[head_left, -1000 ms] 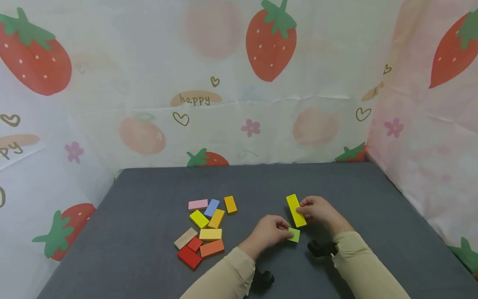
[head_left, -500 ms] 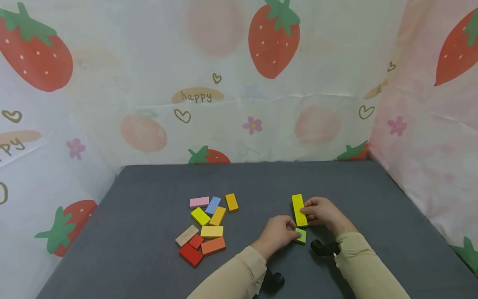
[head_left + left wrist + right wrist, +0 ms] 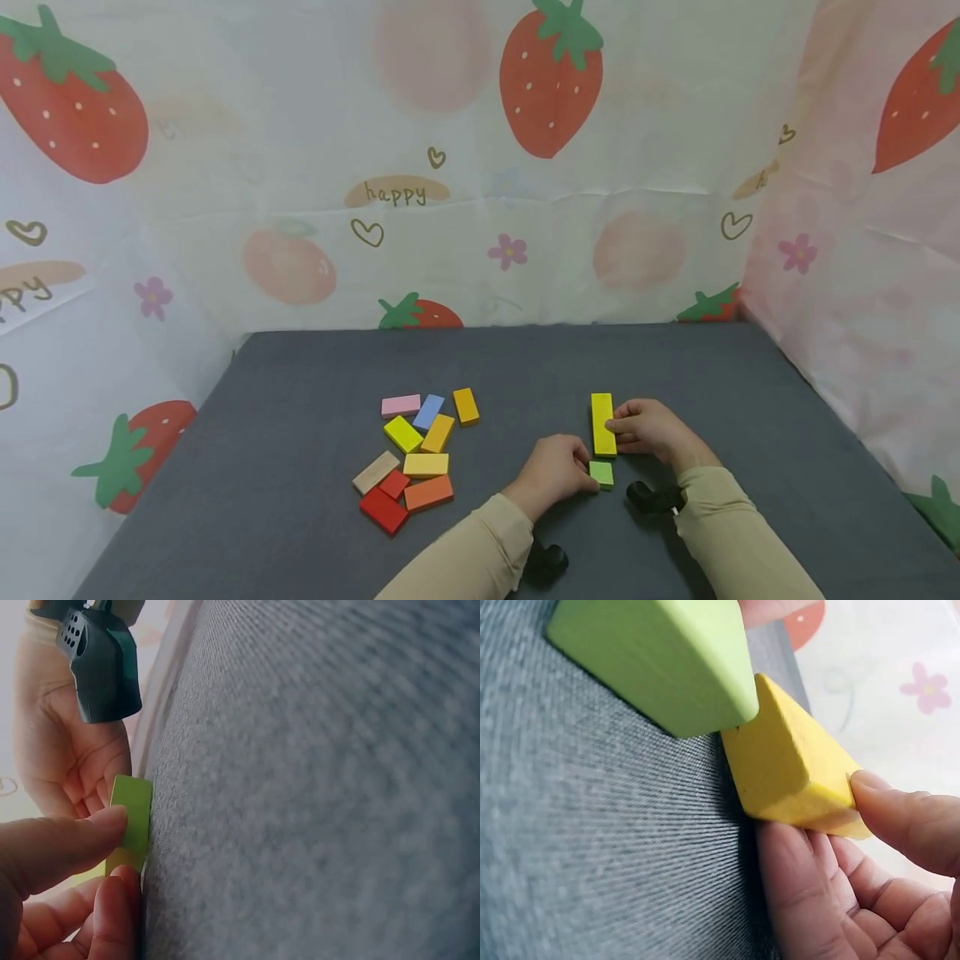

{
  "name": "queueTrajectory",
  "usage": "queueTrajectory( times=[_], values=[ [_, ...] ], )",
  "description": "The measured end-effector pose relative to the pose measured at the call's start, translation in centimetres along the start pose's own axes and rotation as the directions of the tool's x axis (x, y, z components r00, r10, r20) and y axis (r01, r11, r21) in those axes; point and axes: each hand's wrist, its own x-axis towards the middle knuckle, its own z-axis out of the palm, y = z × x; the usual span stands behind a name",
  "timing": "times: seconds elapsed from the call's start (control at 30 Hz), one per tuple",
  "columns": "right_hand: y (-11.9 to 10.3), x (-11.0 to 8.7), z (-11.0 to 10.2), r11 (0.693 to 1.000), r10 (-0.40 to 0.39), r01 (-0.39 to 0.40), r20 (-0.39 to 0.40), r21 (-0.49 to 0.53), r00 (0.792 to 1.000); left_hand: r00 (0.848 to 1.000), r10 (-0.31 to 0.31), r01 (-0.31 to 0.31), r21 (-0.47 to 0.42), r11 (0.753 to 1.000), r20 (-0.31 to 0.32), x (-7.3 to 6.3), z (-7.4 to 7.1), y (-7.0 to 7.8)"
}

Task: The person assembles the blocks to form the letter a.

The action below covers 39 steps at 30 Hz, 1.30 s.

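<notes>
Nearest, 2 beige sleeves (image 3: pixel 465 554) are seen coming in from the 6 o'clock edge of the grey table (image 3: pixel 300 375), each with a black wrist camera (image 3: pixel 651 497) under it. Just beyond them, the green block (image 3: pixel 601 473) lies flat on the cloth and is pinched by the left hand (image 3: pixel 553 472), whose thumb and forefinger are curled onto its left side; in the left wrist view the thumb is seen pressed on the block's face (image 3: pixel 132 817) with a fingertip below it. At 12 o'clock of the green block, end to end with it, the yellow block (image 3: pixel 603 423) is laid lengthwise, pointing away from the person. It is held by the right hand (image 3: pixel 647 427), at 3 o'clock of it, the thumb and fingers being curled round its near right edge; in the right wrist view the thumb is seen on top of the yellow block (image 3: pixel 795 769) and the fingers beneath, with the green block (image 3: pixel 664 656) butting against its end. Whether the 2 blocks quite touch cannot be told from the head view.

Further left, at about 9 o'clock of the hands and well apart from them, a loose cluster of coloured blocks (image 3: pixel 417 454) lies flat. Farthest off, the table is closed in by a strawberry-print sheet (image 3: pixel 480 167).
</notes>
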Motion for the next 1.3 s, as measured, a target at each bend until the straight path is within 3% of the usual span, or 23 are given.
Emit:
queueTrajectory(
  times=[0.23,0.43,0.93,1.3],
  values=[
    [-0.17,-0.14,0.13,0.999,-0.025,0.027,0.044,-0.038,0.999,0.999,-0.02,0.02,0.004,1.0,-0.034,-0.12,0.25,0.38],
    [-0.29,-0.43,0.18,0.994,-0.018,0.027,0.083,-0.104,0.996,0.999,-0.033,0.033,0.007,0.999,-0.026,-0.28,0.43,0.43],
    [-0.51,-0.56,0.34,0.977,0.022,-0.002,0.094,-0.211,0.995,1.0,0.024,-0.024,0.049,0.999,-0.001,-0.65,0.6,0.12],
    [-0.7,-0.56,0.59,0.966,0.014,0.01,0.091,-0.26,0.996,1.0,0.004,-0.003,0.063,0.998,-0.01,-0.69,0.6,0.19]
  ],
)
